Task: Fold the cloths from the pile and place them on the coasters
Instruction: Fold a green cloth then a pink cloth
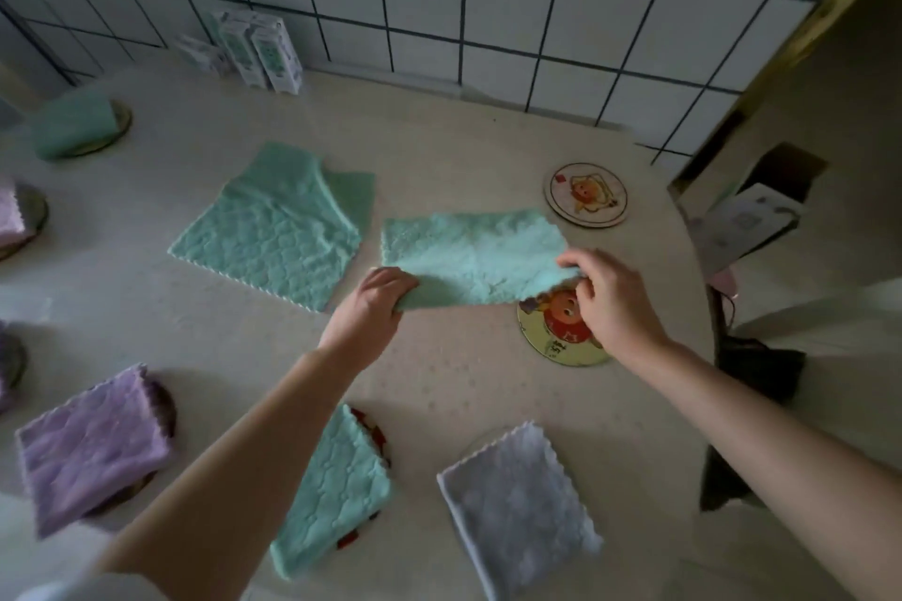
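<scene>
Midway across the table (488,122), both hands pinch a green cloth (468,259): the left hand (376,307) grips its near left corner, the right hand (605,298) its near right corner, above a yellow coaster (556,342); another coaster (585,194) lies just beyond.

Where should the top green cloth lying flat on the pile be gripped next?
Probably pinch the top green cloth at the two corners of its near zigzag edge, from the person's side: that edge lies free on the table, while its far right side overlaps the cloth beneath.
</scene>
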`<state>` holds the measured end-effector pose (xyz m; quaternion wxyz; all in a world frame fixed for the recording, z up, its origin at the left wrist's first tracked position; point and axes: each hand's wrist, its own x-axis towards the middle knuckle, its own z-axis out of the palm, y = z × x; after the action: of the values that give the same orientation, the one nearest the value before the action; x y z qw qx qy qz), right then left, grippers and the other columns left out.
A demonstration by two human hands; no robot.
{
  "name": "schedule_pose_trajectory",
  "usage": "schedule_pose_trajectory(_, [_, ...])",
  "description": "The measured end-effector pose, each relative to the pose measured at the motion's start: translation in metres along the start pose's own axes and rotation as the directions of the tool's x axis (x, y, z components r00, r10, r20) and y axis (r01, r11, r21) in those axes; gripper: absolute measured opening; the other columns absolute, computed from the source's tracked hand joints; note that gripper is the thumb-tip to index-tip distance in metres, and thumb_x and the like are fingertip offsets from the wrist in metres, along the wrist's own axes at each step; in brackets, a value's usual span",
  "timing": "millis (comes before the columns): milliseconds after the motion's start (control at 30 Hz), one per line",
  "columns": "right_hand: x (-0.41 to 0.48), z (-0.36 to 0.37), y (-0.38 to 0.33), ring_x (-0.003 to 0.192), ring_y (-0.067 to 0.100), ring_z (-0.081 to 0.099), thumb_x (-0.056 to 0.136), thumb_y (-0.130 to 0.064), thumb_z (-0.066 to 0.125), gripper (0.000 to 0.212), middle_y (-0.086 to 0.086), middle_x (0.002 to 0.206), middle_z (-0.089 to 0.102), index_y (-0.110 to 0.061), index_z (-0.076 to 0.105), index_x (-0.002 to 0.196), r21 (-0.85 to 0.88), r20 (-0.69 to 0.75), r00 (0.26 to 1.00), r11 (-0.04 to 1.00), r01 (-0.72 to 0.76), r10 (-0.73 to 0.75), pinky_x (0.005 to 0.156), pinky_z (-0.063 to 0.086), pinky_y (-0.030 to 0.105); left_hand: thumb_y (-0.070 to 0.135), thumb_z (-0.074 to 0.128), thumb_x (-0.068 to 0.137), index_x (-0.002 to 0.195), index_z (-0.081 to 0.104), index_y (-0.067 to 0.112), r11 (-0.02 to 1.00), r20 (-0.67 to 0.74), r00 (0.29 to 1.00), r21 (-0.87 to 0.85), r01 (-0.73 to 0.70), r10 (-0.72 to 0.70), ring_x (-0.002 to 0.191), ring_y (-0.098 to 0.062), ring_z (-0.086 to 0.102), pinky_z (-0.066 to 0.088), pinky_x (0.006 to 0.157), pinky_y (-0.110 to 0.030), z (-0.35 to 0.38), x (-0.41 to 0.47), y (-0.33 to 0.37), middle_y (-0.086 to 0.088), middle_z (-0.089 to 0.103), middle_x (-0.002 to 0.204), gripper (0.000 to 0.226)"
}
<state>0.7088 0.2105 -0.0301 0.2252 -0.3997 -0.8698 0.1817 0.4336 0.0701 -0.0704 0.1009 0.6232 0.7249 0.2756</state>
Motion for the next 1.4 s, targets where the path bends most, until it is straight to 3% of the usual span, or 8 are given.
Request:
schedule_pose_trajectory(400, [-0.135,0.028,0.037,0.096,0.012,0.065,0.081,0.010,0.058,0.038,-0.002,0.105,0.068,-0.017,0.065,0.107,0.098,0.209,0.971,0.985,-0.140,0.117,0.087,0.054,0.031,-0.009,0.070,0.072,0.116,0.067,0.009,0.998,0.164,0.985,-0.028,0.062,-0.056,0.113,-0.021,0.060,0.048,0.098,-0.036,0.049,-0.105,0.018,-0.006,0.065,0.120,0.048])
schedule_pose_trajectory(600, [-0.114,0.020,0.036,0.074,-0.008,0.061,0.078,0.008,0.063,0.032,-0.007,0.093,0.071,-0.015,0.070,0.099,0.114,0.177,0.966,0.970,-0.213,0.191,0.072,0.045,0.003,-0.014,0.068,0.067,0.104,0.073,0.009,0.980,0.119,0.978,-0.083,0.180,-0.170,0.107,-0.015,0.060,0.043,0.099,-0.025,0.038,-0.102,0.009,-0.003,0.069,0.110,0.044])
schedule_pose_trajectory(733, [-0.078,0.017,0.038,0.070,-0.001,0.063,0.080,0.002,0.066,0.024,-0.009,0.086,0.070,-0.016,0.070,0.095,0.141,0.130,0.967,0.961,-0.239,0.221,0.063,0.053,0.017,0.003,0.070,0.080,0.096,0.075,0.014,0.858,0.148,0.881,-0.202,0.472,-0.450,0.089,-0.009,0.064,0.048,0.081,-0.022,0.023,-0.072,0.005,0.007,0.071,0.094,0.020])
schedule_pose_trajectory(833, [-0.047,0.021,0.037,0.069,0.001,0.062,0.080,0.000,0.068,0.016,-0.008,0.083,0.069,-0.011,0.070,0.091,0.187,0.063,0.963,0.944,-0.271,0.264,0.063,0.045,0.004,0.008,0.065,0.085,0.089,0.072,0.015,0.752,0.216,0.803,-0.281,0.596,-0.555,0.063,-0.017,0.060,0.045,0.055,-0.019,0.018,-0.044,-0.003,0.001,0.068,0.071,0.011])
schedule_pose_trajectory(933, [-0.014,0.031,0.040,0.075,0.009,0.062,0.081,-0.006,0.068,0.009,-0.003,0.082,0.069,-0.010,0.069,0.089,0.243,0.043,0.920,0.889,-0.387,0.389,0.066,0.041,0.003,0.007,0.062,0.087,0.076,0.068,0.024,0.614,0.254,0.725,-0.398,0.681,-0.640,0.065,-0.020,0.060,0.055,0.063,-0.030,0.020,-0.020,-0.015,-0.004,0.068,0.071,0.021])
schedule_pose_trajectory(1100, [0.033,0.054,0.053,0.080,0.017,0.064,0.083,-0.016,0.065,0.006,-0.001,0.084,0.069,-0.016,0.067,0.089,0.274,0.137,0.830,0.785,-0.556,0.540,0.074,0.052,0.033,0.011,0.061,0.085,0.070,0.071,0.027,0.415,0.284,0.585,-0.480,0.772,-0.759,0.066,-0.022,0.058,0.055,0.066,-0.041,0.033,0.007,-0.031,-0.010,0.069,0.074,0.024])
schedule_pose_trajectory(1233, [0.060,0.068,0.064,0.082,0.019,0.065,0.085,-0.017,0.064,0.008,0.003,0.089,0.069,-0.015,0.066,0.093,0.257,0.202,0.787,0.744,-0.617,0.583,0.075,0.053,0.034,0.014,0.060,0.081,0.076,0.060,-0.006,0.380,0.280,0.546,-0.475,0.794,-0.790,0.062,-0.019,0.039,0.034,0.056,-0.035,0.041,0.024,-0.039,-0.009,0.046,0.062,0.020])
schedule_pose_trajectory(1400, [0.082,0.079,0.077,0.087,0.018,0.064,0.085,-0.019,0.066,0.016,0.002,0.091,0.068,-0.010,0.067,0.098,0.193,0.232,0.771,0.749,-0.634,0.593,0.081,0.052,0.032,0.020,0.060,0.077,0.075,0.061,-0.004,0.398,0.247,0.539,-0.447,0.801,-0.805,0.057,-0.019,0.039,0.035,0.054,-0.033,0.045,0.041,-0.046,-0.008,0.047,0.059,0.024])
